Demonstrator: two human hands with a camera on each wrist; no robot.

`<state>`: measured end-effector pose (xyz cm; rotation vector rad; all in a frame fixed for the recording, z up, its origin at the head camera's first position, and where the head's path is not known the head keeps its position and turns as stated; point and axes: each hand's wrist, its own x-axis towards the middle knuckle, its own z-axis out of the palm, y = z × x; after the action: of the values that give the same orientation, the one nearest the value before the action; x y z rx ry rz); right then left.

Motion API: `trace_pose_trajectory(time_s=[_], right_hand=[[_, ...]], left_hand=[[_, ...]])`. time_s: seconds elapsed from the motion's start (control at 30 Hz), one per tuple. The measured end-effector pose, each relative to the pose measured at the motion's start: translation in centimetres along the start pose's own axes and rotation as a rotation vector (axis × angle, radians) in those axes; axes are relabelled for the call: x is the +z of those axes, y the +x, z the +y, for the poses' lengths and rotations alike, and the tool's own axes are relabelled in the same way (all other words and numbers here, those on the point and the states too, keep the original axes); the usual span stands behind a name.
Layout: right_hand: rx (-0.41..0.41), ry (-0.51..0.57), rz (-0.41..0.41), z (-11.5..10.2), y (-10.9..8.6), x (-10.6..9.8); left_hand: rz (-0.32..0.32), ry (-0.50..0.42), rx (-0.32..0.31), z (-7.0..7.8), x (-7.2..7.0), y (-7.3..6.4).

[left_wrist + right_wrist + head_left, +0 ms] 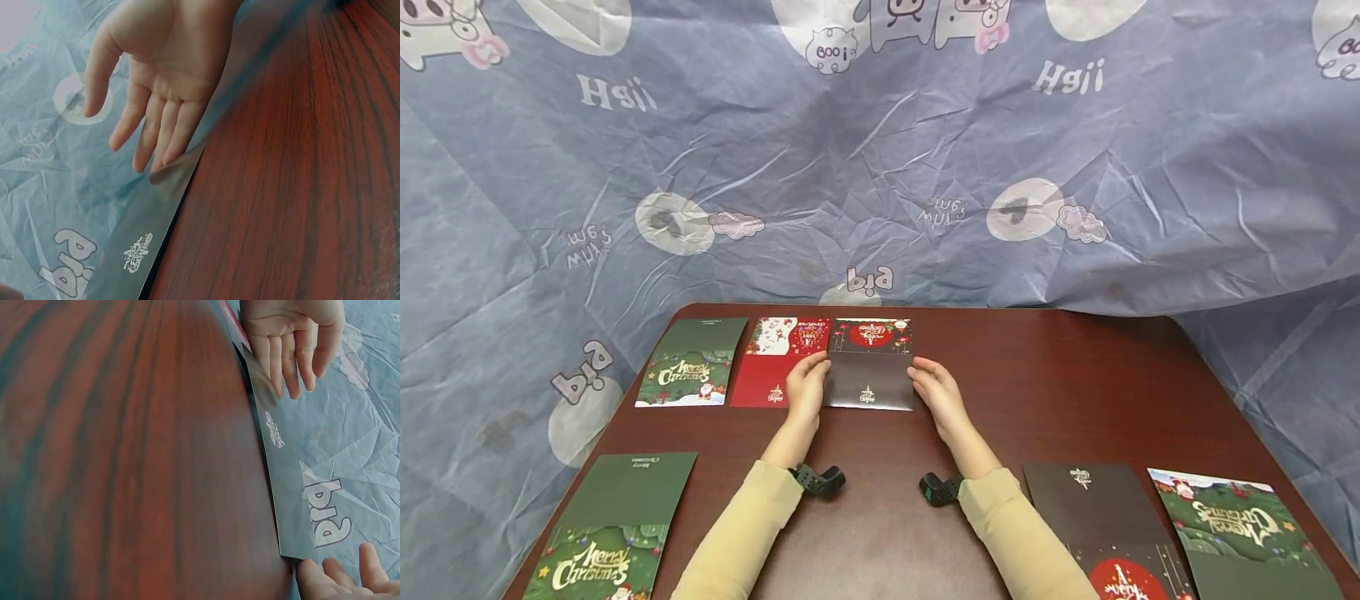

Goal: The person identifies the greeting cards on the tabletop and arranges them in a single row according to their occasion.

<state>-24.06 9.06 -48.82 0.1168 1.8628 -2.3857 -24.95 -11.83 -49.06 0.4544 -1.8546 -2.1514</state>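
Pale yellow sleeves (737, 533), dark wrist bands (817, 481), bare hands (806, 387)

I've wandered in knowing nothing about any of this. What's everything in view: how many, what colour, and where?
Middle dark card: one, dark brown, far row, between the hands
Near dark card: one, dark brown, near right
Red card: one, red, far row, left of the middle dark card
Far-left card: one, green, far left corner
Near-left card: one, green, near left
Right-edge card: one, green, near right edge
Table: one, reddish brown, under the cards
Backdrop cloth: one, greyish blue with cartoon prints, behind the table
Wristbands: two, black, one per wrist
Sleeves: two, pale yellow, on both arms
Left grip: one, bare hand, middle dark card's left edge
Right grip: one, bare hand, its right edge
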Motion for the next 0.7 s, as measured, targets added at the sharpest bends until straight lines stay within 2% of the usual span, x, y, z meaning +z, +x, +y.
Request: trace_pose_trajectory(time_s=[0.3,0.5,0.7], right_hand=[[0.003,0.002,-0.016,0.14,0.07,-0.19],[0.016,0.015,0.003,0.07,-0.18,-0.15],[0.012,-0.025,0.013,-0.02,-0.58,-0.05]], left_hand=[[-0.005,0.019,0.007,0.04,0.03,-0.02],[-0.007,-0.013,-0.003,0.20,-0.06,-0.27],[-0.011,-0.039,0.000,0.38,-0.22,-0.60]])
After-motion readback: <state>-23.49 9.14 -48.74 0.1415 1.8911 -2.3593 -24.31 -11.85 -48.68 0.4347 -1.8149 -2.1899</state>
